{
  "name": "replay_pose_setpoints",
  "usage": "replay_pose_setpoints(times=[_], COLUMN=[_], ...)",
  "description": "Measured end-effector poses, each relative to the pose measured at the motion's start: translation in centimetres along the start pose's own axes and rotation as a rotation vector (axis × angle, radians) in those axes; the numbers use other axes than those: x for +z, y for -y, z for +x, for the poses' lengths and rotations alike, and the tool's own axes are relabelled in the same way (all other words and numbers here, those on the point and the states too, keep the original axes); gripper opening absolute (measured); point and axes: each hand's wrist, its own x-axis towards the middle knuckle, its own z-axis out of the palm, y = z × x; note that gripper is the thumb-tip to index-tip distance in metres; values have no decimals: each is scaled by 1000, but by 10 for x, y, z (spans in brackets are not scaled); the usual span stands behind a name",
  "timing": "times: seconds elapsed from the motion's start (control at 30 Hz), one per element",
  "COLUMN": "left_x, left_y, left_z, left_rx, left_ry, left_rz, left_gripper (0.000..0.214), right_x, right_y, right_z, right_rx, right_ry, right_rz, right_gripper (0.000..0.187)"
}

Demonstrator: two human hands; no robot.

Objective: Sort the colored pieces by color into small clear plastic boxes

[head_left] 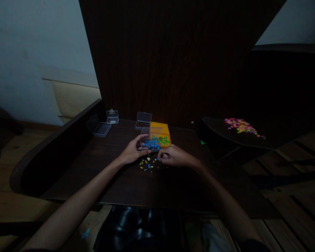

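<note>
My left hand (133, 149) grips a clear plastic box (159, 140) by its left side, tilted slightly above the table. Inside the box lie several small blue pieces (151, 144), and its clear lid stands raised at the back. Beside the box's front right corner, my right hand (173, 156) is closed in a pinch on a small blue piece (158, 159). Below both hands, loose yellow, white and blue pieces (148, 164) are scattered on the dark table (115, 185). Their exact shape is too small to make out.
Behind the held box is an orange tray (160, 126) with green pieces (164, 140). A clear box with dark reddish pieces (143, 124) stands beside it. Further left are a clear open box (102, 129) and a small clear case (112, 119). Colourful pieces (243, 126) lie on the right-hand ledge.
</note>
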Motion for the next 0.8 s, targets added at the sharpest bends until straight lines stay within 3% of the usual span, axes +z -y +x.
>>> replay_pose_setpoints(times=[0.23, 0.43, 0.8], left_x=[2, 3, 2], left_y=[-1, -1, 7], left_z=[-2, -3, -2], left_rx=[-14, -21, -18], left_ry=[93, 132, 167], left_rz=[1, -21, -36], left_gripper=[73, 75, 75], right_x=[-24, -24, -26], right_y=[-2, 0, 2], right_z=[3, 11, 15], right_rx=[22, 20, -27], right_ry=[-128, -27, 75], right_rz=[-81, -247, -335], right_gripper=[14, 16, 20])
